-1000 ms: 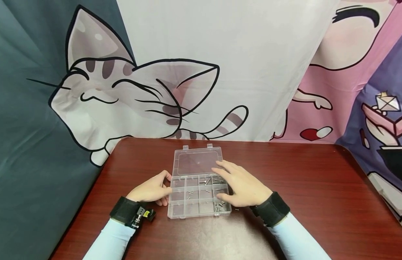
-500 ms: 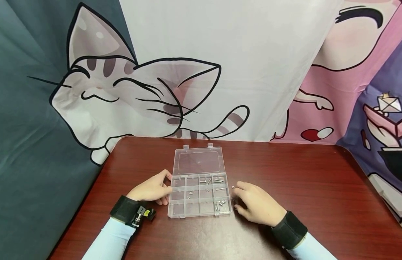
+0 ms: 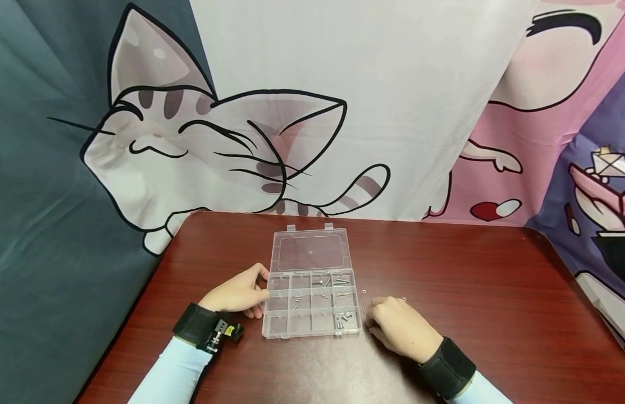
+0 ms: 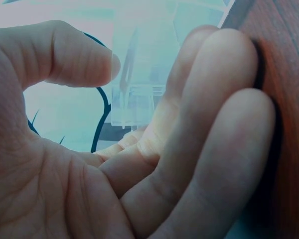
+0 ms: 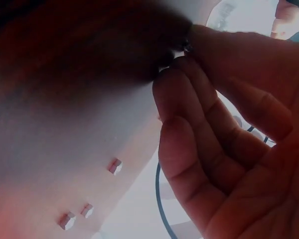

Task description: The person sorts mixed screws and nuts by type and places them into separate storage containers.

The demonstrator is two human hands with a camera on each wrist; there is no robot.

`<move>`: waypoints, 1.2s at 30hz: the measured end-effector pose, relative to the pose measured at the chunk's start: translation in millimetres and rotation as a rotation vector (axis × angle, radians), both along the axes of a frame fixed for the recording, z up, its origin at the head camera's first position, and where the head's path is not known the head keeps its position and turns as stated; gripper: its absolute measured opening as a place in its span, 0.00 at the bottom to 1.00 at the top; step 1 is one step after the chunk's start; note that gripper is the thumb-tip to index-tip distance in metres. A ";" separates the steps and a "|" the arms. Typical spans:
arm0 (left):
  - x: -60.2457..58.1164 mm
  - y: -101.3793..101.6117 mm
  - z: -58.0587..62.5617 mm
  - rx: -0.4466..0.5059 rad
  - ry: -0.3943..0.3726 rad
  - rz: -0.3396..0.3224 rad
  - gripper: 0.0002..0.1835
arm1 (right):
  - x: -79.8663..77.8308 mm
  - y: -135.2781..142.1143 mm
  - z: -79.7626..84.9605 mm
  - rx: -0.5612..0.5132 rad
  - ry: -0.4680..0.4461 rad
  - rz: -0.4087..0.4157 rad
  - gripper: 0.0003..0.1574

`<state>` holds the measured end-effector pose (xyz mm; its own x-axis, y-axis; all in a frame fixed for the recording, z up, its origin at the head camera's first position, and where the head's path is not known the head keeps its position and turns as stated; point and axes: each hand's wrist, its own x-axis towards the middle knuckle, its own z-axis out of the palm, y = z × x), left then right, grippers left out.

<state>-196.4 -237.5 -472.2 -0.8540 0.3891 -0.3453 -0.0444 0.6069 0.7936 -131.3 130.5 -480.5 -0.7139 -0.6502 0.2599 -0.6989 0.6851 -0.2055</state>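
A clear plastic compartment box (image 3: 277, 323) lies with its lid (image 3: 311, 252) folded back; metal screws (image 3: 341, 281) and other small metal parts (image 3: 344, 318) sit in several compartments. My left hand (image 3: 233, 292) rests at the box's left edge, its thumb (image 4: 84, 59) and fingers (image 4: 209, 149) apart. Just right of the box, my right hand (image 3: 403, 328) is low over the table, fingers bent. In the right wrist view its thumb and index fingertips pinch a small metal piece (image 5: 186, 46), mostly hidden. Small hex nuts (image 5: 115, 166) lie on the table near that hand.
The reddish-brown wooden table (image 3: 464, 269) extends around the box. One nut (image 3: 364, 292) lies close to the box's right side, another (image 3: 404, 298) behind the right hand. A printed cloth (image 3: 418, 112) hangs behind the far table edge.
My right hand has moved from over the box's right side down to the table beside it, and its fingers have closed together. The left hand and box stay in place.
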 end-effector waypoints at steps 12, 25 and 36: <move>1.8 0.1 -0.1 -0.011 0.009 0.002 0.22 | 1.7 -1.9 -3.0 0.047 0.101 -0.040 0.19; 1.7 -2.1 -2.5 -0.013 0.017 0.001 0.22 | -20.2 -28.5 30.2 -0.172 0.092 0.063 0.17; 1.3 -1.9 -2.2 -0.021 0.022 -0.010 0.22 | -50.1 -85.7 49.8 -0.163 0.007 0.200 0.12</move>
